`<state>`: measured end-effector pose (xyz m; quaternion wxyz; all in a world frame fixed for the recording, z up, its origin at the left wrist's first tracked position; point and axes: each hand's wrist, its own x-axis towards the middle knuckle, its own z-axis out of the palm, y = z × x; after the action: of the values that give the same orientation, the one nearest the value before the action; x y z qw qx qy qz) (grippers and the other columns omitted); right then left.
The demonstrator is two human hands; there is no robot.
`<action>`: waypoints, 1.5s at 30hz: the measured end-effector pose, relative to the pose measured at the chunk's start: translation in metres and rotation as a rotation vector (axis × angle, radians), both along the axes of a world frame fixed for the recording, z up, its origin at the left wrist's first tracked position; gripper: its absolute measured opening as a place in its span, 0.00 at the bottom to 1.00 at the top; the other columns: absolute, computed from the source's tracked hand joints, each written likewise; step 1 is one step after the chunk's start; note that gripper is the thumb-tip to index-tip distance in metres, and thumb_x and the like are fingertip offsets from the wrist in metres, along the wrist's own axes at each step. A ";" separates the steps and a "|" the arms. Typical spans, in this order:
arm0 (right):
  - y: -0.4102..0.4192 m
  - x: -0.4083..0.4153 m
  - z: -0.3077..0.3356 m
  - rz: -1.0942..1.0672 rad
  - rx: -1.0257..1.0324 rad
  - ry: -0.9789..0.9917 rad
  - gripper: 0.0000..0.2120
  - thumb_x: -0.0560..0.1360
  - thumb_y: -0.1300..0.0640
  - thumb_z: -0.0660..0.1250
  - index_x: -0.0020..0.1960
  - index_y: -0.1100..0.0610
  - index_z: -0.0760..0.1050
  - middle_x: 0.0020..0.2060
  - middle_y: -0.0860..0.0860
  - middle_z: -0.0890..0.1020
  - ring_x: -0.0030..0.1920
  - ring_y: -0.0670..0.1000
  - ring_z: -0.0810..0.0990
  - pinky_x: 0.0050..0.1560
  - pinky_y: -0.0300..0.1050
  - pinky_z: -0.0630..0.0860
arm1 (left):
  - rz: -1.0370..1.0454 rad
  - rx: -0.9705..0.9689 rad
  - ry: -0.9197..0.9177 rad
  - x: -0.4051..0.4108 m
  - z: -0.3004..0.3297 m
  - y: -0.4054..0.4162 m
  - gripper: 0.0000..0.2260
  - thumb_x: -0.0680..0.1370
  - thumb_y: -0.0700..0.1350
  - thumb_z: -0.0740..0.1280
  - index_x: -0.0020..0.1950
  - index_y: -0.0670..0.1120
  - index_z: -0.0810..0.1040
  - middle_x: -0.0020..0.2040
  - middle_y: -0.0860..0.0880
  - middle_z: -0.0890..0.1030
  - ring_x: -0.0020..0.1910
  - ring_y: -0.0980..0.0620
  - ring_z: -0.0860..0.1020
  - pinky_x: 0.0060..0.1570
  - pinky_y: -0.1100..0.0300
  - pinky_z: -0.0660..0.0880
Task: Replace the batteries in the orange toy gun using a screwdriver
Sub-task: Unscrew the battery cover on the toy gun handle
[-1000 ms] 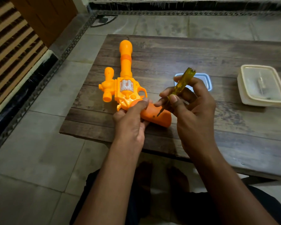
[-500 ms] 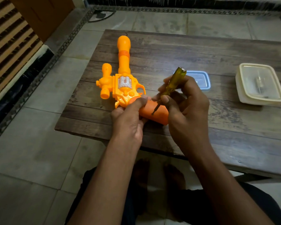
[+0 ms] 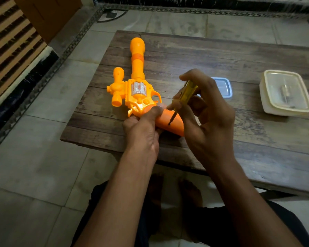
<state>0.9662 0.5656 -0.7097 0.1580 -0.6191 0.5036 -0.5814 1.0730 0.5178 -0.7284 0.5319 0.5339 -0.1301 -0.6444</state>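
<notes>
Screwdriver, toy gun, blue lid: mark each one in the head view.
screwdriver (image 3: 188,91): head view, on its yellow handle.
toy gun (image 3: 137,68): head view, on the long barrel.
blue lid (image 3: 224,86): head view, on its flat top, right of the hand.

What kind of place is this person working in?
Probably a room in a home: a low wooden table stands on a tiled floor, with plastic food containers on the table and wooden slats to one side.
</notes>
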 end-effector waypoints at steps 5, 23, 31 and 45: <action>-0.002 0.006 -0.003 -0.155 -0.106 0.023 0.11 0.79 0.68 0.71 0.61 0.67 0.79 0.48 0.53 0.83 0.46 0.58 0.85 0.47 0.56 0.82 | 0.016 0.012 0.015 -0.001 -0.003 -0.001 0.19 0.72 0.32 0.77 0.59 0.45 0.78 0.57 0.42 0.83 0.57 0.41 0.83 0.56 0.37 0.82; 0.001 0.004 -0.004 -0.151 -0.167 0.041 0.07 0.77 0.73 0.72 0.55 0.69 0.82 0.47 0.60 0.81 0.47 0.54 0.86 0.43 0.55 0.83 | 0.010 0.038 0.015 0.000 0.000 -0.002 0.21 0.72 0.30 0.75 0.63 0.41 0.78 0.52 0.44 0.84 0.50 0.46 0.83 0.48 0.42 0.83; 0.002 0.006 -0.004 -0.156 -0.150 0.058 0.13 0.74 0.79 0.69 0.57 0.69 0.81 0.45 0.57 0.84 0.46 0.55 0.87 0.45 0.51 0.83 | -0.026 0.041 0.001 -0.001 -0.004 -0.003 0.15 0.73 0.33 0.76 0.52 0.47 0.76 0.47 0.49 0.81 0.45 0.51 0.81 0.38 0.53 0.80; -0.003 0.002 0.005 0.111 -0.036 0.021 0.20 0.73 0.83 0.63 0.60 0.69 0.79 0.48 0.57 0.85 0.50 0.53 0.86 0.52 0.45 0.80 | -0.053 0.017 0.047 0.002 -0.004 -0.006 0.16 0.74 0.29 0.73 0.58 0.42 0.80 0.48 0.43 0.84 0.42 0.47 0.84 0.31 0.54 0.83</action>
<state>0.9682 0.5630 -0.7049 0.1735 -0.6550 0.4596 -0.5741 1.0752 0.5122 -0.7326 0.5131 0.5195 -0.1263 -0.6715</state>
